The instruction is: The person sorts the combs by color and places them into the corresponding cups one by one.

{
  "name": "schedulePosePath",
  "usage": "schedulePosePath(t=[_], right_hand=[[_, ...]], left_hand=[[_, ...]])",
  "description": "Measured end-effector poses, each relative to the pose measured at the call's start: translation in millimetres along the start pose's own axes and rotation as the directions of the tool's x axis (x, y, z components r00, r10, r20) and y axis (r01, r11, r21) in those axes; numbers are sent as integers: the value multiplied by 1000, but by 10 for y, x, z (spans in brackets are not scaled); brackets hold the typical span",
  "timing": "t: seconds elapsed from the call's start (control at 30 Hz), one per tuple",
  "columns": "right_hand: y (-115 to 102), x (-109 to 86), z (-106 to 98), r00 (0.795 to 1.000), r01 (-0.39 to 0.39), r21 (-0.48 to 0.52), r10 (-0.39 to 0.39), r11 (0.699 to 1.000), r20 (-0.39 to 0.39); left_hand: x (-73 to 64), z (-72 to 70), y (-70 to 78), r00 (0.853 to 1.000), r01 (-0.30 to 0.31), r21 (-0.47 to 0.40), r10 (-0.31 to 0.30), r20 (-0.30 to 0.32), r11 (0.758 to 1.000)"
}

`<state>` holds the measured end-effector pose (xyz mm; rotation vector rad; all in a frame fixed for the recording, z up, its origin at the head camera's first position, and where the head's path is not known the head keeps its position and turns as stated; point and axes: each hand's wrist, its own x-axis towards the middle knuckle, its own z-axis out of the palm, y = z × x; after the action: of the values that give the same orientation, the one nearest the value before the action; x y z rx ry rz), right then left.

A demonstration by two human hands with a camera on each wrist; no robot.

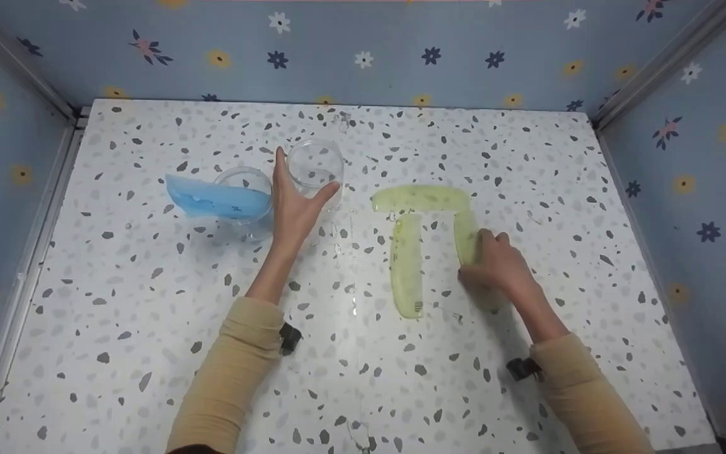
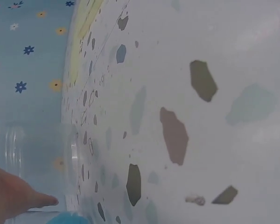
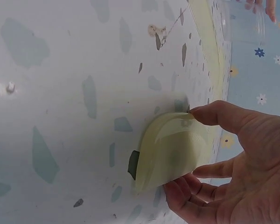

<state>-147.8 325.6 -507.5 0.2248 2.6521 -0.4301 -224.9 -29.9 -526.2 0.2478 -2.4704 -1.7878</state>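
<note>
Pinched between the thumb and fingers of my right hand (image 1: 495, 261) is a translucent yellow-green comb (image 3: 170, 149). In the right wrist view its curved back is turned toward the camera. Two matching combs lie close by: one crosswise comb (image 1: 423, 198) above, and one lengthwise comb (image 1: 406, 268) to the left. My left hand (image 1: 297, 205) has its thumb and fingers spread at the near side of a clear plastic cup (image 1: 316, 164). Left of that hand, a blue comb-shaped piece (image 1: 215, 198) leans over the rim of a second clear cup (image 1: 243, 173).
The speckled white table (image 1: 350, 353) meets a blue flowered panel (image 1: 363, 60) at the back. Similar panels rise at the left (image 1: 4, 208) and right. Each wrist carries a small black camera, such as the left one (image 1: 289, 338).
</note>
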Motion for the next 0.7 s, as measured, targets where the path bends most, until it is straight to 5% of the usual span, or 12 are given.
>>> schedulePosePath(t=[0.7], right_hand=[[-3, 5, -13, 1000, -10, 1, 10, 1000, -5]], left_hand=[[96, 92, -77, 999, 35, -44, -36, -8, 998]])
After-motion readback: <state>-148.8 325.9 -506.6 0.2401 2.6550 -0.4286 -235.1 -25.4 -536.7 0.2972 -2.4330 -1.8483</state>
